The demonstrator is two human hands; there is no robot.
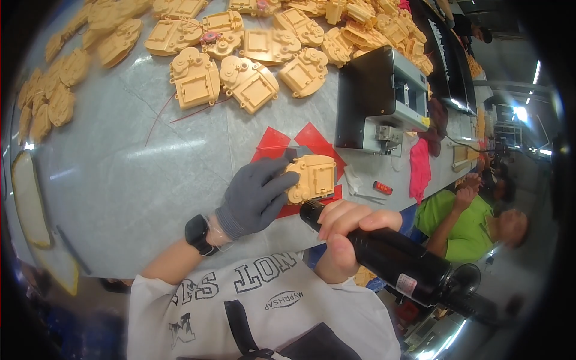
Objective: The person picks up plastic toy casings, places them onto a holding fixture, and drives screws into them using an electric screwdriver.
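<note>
At centre frame the gloved left hand [257, 195] has its fingers pressed on one tan plastic housing [312, 177] over the red mat [273, 143], the right hand [343, 231] wraps a black electric screwdriver [384, 252] whose tip meets it, while many like housings [240, 60] wait across the upper counter [132, 174].

Long grey workbench [120, 180], perhaps factory lighting.
</note>
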